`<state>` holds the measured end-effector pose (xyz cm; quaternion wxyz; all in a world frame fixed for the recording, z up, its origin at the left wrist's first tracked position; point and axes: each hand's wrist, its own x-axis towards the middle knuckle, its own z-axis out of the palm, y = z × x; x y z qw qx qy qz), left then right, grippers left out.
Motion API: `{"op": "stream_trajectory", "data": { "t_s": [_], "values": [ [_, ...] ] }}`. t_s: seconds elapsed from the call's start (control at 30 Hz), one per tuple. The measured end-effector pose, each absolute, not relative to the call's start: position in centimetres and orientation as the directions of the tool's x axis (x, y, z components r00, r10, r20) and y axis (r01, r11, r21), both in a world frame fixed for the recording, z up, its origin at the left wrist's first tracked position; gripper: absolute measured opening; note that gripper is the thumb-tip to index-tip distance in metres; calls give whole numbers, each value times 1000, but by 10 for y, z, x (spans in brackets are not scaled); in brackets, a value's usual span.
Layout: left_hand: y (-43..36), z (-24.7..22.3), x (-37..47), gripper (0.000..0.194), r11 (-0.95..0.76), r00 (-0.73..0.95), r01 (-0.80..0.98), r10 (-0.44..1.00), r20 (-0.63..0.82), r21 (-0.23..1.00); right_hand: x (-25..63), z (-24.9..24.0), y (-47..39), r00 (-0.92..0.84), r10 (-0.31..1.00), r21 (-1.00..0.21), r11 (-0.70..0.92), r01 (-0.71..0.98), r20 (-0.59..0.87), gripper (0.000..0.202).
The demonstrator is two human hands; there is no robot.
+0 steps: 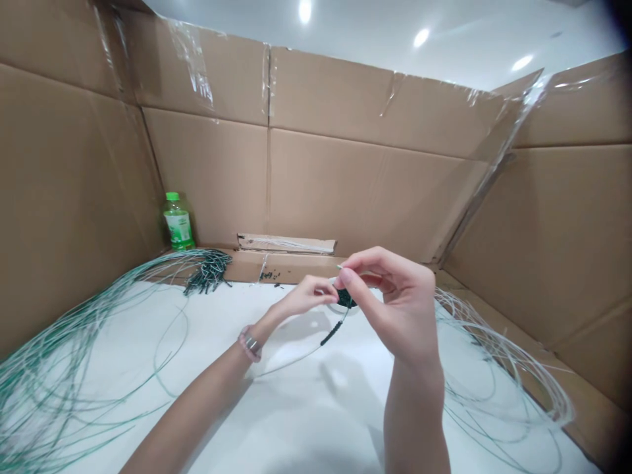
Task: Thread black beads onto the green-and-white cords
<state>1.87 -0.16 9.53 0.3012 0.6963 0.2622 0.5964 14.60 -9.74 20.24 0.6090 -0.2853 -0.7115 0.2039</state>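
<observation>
My right hand is raised at the centre, thumb and forefinger pinched on a thin wire whose green tip pokes up between them. Close beside it, my left hand has its fingers pressed together; what they hold, if anything, is too small to make out. From below the hands a pale wire curves down to the left across the white surface. A row of small black pieces is threaded along it. Behind the fingertips, partly hidden, sits a round white dish with small black pieces.
A large bundle of green and white wires lies at left, its dark ends bunched at the back. More looped wires lie at right. Cardboard walls surround the white table. A green bottle stands in the back left corner.
</observation>
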Motion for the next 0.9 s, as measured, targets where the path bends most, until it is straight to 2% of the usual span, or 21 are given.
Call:
{"op": "stream_trajectory", "data": {
  "t_s": [0.07,0.13,0.23,0.33,0.43,0.63,0.9],
  "values": [
    [-5,117,15,41,-651,162,-102,735,659,752,145,202,-99,-92,636,-618,769,166,767,11],
    [-18,138,12,41,-620,94,-239,751,653,747,143,202,-100,-80,623,-600,775,196,778,11],
    [-46,162,9,36,-490,41,-558,790,612,670,137,199,-102,-66,597,-564,784,257,800,11],
    [-67,173,8,30,-382,73,-709,796,600,593,130,196,-105,-67,558,-528,813,246,827,11],
    [-72,175,8,24,-355,85,-733,798,596,581,126,194,-107,-49,523,-496,831,251,851,13],
    [-71,173,10,29,-327,82,-712,840,536,622,124,194,-111,-19,467,-437,841,318,884,15],
    [-71,172,11,23,-328,85,-718,834,545,613,124,193,-111,-41,461,-421,841,339,887,15]
  ]
}}
